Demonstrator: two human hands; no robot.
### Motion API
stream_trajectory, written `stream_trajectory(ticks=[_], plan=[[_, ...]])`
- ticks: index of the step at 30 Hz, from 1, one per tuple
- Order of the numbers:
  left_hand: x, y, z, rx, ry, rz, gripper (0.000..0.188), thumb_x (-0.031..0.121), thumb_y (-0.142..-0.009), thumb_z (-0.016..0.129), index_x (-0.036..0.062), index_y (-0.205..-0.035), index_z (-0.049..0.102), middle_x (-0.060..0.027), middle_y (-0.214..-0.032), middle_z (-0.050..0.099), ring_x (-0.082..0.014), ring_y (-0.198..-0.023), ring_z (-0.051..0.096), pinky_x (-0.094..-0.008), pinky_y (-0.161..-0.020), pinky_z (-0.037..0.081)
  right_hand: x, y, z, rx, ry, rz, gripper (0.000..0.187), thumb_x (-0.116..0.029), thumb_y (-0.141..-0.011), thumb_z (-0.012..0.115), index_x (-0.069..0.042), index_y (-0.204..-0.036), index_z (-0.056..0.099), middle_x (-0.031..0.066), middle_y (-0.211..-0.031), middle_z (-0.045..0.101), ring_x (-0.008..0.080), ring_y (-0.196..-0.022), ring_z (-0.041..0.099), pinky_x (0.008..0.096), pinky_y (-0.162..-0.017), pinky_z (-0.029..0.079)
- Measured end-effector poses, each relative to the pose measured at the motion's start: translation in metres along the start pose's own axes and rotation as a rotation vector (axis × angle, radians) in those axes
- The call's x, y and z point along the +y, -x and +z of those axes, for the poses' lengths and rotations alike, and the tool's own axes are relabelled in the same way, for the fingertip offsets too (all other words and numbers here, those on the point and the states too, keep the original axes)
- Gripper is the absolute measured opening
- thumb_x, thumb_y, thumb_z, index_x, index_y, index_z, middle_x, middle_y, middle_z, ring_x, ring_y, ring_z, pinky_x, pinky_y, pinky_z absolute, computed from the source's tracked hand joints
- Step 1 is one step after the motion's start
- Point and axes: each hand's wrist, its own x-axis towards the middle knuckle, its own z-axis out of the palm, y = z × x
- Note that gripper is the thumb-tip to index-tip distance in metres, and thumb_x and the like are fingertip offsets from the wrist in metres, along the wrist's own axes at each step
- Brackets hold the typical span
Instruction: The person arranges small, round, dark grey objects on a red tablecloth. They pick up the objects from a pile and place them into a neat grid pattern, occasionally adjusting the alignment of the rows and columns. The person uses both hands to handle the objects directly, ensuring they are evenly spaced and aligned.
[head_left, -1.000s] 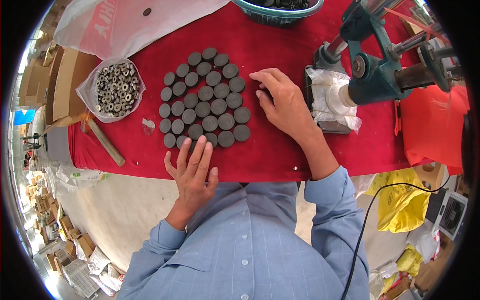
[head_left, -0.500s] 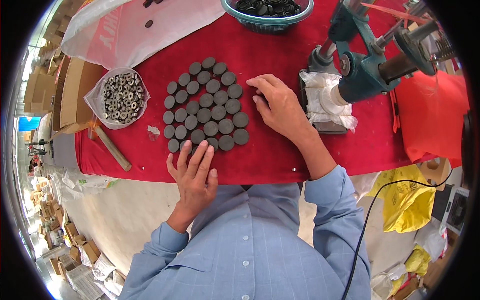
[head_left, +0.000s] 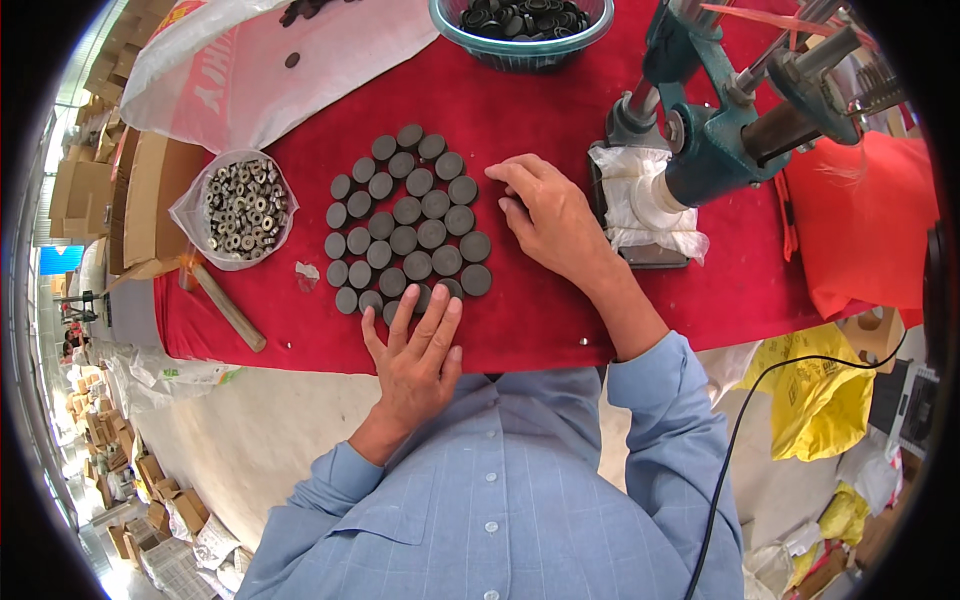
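Note:
Several dark grey round discs [head_left: 407, 210] lie flat in a close cluster of rough rows on the red cloth [head_left: 540, 330]. At the cluster's near edge my left hand [head_left: 418, 340] rests with fingers spread, its fingertips touching the nearest discs and partly covering them. My right hand [head_left: 555, 220] is just right of the cluster, fingers loosely bent and apart, with nothing visible in them. Its fingertips point toward the discs without touching them.
A green hand press [head_left: 690, 130] stands at the right, its base padded with white wrapping [head_left: 640, 205]. Left are a bag of small metal rings [head_left: 245, 210], a hammer [head_left: 228, 308] and a cardboard box [head_left: 160, 195]. A teal bowl [head_left: 522, 50] of black parts sits at the back.
My left hand has slid right along the near edge of the disc cluster. The nearest discs have shifted slightly. My right hand has barely moved; the whole view has shifted a little.

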Motion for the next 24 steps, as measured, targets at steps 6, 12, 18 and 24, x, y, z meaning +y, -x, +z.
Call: stream_trajectory(ticks=[6, 12, 18, 24], plan=[[-0.003, -0.009, -0.008, 0.026, 0.125, -0.009, 0.064, 0.018, -0.100, 0.064, 0.0074, -0.162, 0.056, -0.0100, -0.170, 0.054, -0.0345, -0.164, 0.039, -0.0623, -0.133, 0.008, 0.002, -0.001, 0.000, 0.004, 0.022, -0.026, 0.031, 0.002, -0.094, 0.072, 0.000, -0.124, 0.069, 0.0161, -0.121, 0.071, 0.0384, -0.111, 0.070, 0.0489, -0.097, 0.059], [-0.034, -0.043, -0.024, 0.020, 0.134, -0.113, 0.056, 0.023, -0.109, 0.059, 0.0062, -0.163, 0.055, -0.0130, -0.167, 0.057, -0.0357, -0.161, 0.043, -0.0613, -0.132, 0.017, -0.001, -0.002, -0.001, -0.004, 0.029, -0.024, 0.030, 0.001, -0.094, 0.072, 0.000, -0.124, 0.069, 0.0155, -0.121, 0.070, 0.0379, -0.111, 0.070, 0.0486, -0.097, 0.060], [-0.043, -0.044, -0.019, -0.019, -0.023, -0.108, 0.053, 0.033, -0.113, 0.055, 0.0150, -0.164, 0.057, -0.0076, -0.169, 0.056, -0.0347, -0.163, 0.041, -0.0651, -0.133, 0.011, 0.000, 0.000, 0.000, -0.013, 0.017, -0.007, 0.030, 0.001, -0.094, 0.072, 0.000, -0.124, 0.069, 0.0155, -0.121, 0.070, 0.0377, -0.111, 0.070, 0.0486, -0.097, 0.059], [-0.042, -0.040, -0.014, -0.032, 0.031, -0.134, 0.055, 0.035, -0.114, 0.052, 0.0145, -0.165, 0.055, -0.0088, -0.171, 0.054, -0.0341, -0.164, 0.039, -0.0653, -0.133, 0.008, -0.002, 0.000, -0.003, -0.010, 0.029, -0.006, 0.029, 0.001, -0.094, 0.072, 0.000, -0.123, 0.070, 0.0149, -0.120, 0.070, 0.0374, -0.110, 0.070, 0.0483, -0.097, 0.059]])
